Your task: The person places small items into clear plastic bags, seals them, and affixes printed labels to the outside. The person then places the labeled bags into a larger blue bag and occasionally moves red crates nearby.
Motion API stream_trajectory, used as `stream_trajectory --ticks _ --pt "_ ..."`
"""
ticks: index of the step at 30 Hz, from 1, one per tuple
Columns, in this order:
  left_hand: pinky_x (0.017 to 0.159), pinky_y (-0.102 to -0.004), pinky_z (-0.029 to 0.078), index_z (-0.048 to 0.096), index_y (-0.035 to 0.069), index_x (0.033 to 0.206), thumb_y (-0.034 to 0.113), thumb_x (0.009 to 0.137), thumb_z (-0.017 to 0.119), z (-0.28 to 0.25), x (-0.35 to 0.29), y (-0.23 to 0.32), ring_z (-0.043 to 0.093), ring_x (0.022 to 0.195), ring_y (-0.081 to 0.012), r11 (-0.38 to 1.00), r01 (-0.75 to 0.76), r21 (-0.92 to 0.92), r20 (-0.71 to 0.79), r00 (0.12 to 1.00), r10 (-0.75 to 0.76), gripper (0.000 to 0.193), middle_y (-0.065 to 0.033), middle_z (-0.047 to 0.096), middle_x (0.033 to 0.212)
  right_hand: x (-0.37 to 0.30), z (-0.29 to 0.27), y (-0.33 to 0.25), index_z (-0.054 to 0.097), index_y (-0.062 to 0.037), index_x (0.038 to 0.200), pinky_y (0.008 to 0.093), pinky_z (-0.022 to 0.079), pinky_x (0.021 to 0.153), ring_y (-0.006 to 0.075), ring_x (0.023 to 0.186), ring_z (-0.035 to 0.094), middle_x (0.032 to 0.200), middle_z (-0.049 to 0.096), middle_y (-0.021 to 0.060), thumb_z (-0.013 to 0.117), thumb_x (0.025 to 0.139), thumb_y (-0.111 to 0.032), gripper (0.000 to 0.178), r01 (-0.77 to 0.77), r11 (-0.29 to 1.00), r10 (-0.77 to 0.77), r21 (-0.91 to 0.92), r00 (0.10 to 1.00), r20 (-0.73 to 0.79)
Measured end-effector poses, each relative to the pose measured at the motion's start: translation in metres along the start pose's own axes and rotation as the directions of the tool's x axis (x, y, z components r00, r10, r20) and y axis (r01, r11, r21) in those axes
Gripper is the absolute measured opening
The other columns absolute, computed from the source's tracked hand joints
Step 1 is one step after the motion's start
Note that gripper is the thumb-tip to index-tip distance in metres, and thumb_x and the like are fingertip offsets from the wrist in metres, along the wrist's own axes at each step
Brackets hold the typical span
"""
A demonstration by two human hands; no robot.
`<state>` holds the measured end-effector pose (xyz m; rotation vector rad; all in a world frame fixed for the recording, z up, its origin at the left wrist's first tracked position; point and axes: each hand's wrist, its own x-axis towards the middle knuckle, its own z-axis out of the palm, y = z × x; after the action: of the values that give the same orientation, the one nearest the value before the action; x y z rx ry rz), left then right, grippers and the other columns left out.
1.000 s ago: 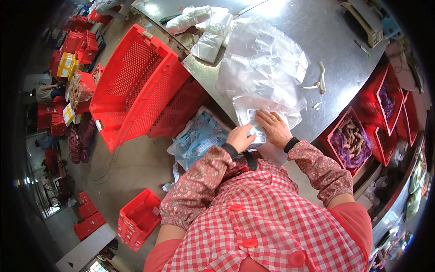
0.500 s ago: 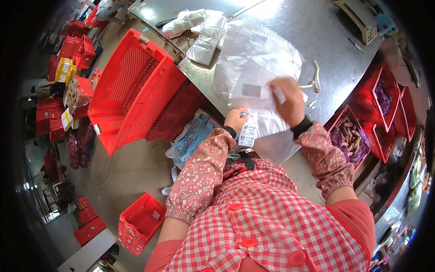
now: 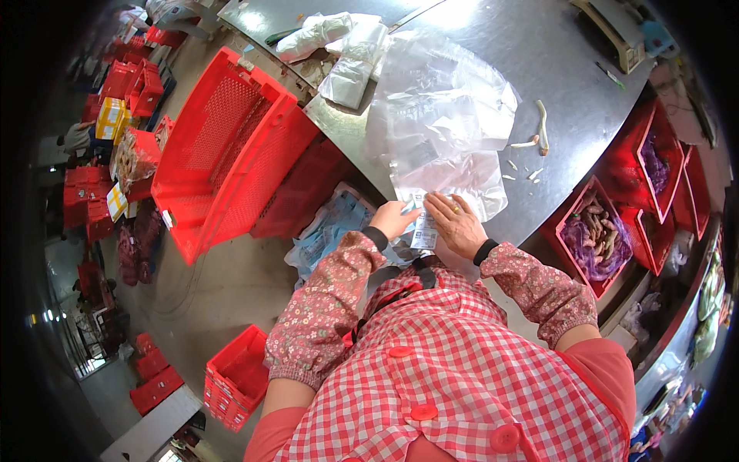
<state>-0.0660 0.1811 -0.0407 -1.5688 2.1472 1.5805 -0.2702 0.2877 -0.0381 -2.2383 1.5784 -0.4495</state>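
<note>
A pile of clear plastic bags (image 3: 443,123) lies on the steel table (image 3: 554,61). At the table's near edge my left hand (image 3: 394,219) pinches the edge of a small white printed label (image 3: 423,229). My right hand (image 3: 456,223) lies flat on the label and on the lowest bag, fingers spread. Both forearms wear floral sleeve covers over a red checked apron.
A big red crate (image 3: 231,146) leans against the table's left side. Blue bags (image 3: 331,227) lie on the floor below my hands. Red bins with purple-lined roots (image 3: 593,235) stand at the right. Root pieces (image 3: 539,131) and white bags (image 3: 339,46) lie on the table. Small red crates (image 3: 242,373) stand on the floor.
My right hand had lifted up over the bags half a second ago; now it is back down at the near edge, pressing on the label. My left hand stayed put.
</note>
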Motion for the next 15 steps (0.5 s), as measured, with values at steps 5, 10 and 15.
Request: stream_trajectory --ticks 5,10,15 --pt "0.073 -0.0503 0.049 0.062 -0.003 0.085 0.034 0.081 0.071 0.018 -0.014 0.021 0.063 0.086 -0.0450 0.983 -0.119 0.137 -0.161 0.977 0.141 0.038 -0.0273 0.064 0.086 0.000 -0.003 -0.002 0.043 -0.0052 0.147 0.0459 0.027 0.119 0.0238 0.146 0.034 0.156 0.040 0.0091 0.054 0.082 -0.008 0.067 0.001 0.999 0.000 -0.051 1.000 0.018" --pt "0.068 -0.0506 0.046 0.059 -0.002 0.084 0.030 0.087 0.067 0.012 -0.048 0.017 0.062 0.079 -0.0432 0.961 -0.191 0.202 -0.172 0.959 0.226 0.033 -0.0248 0.062 0.078 -0.004 -0.011 0.004 0.043 -0.0048 0.148 0.0440 0.029 0.118 0.0240 0.146 0.035 0.156 0.040 0.0097 0.054 0.079 -0.004 0.069 0.010 1.000 -0.012 0.021 0.998 0.064" --pt "0.071 -0.0367 0.051 0.066 -0.003 0.095 0.024 0.088 0.070 -0.001 -0.063 0.011 0.067 0.075 -0.0218 0.989 -0.119 -0.086 -0.034 0.993 0.116 0.028 -0.0129 0.069 0.078 0.001 -0.002 0.012 0.063 -0.0029 0.121 0.0443 0.040 0.105 0.0259 0.125 0.054 0.132 0.060 0.0081 0.057 0.080 -0.007 0.042 -0.002 1.000 0.002 0.005 0.997 -0.083"
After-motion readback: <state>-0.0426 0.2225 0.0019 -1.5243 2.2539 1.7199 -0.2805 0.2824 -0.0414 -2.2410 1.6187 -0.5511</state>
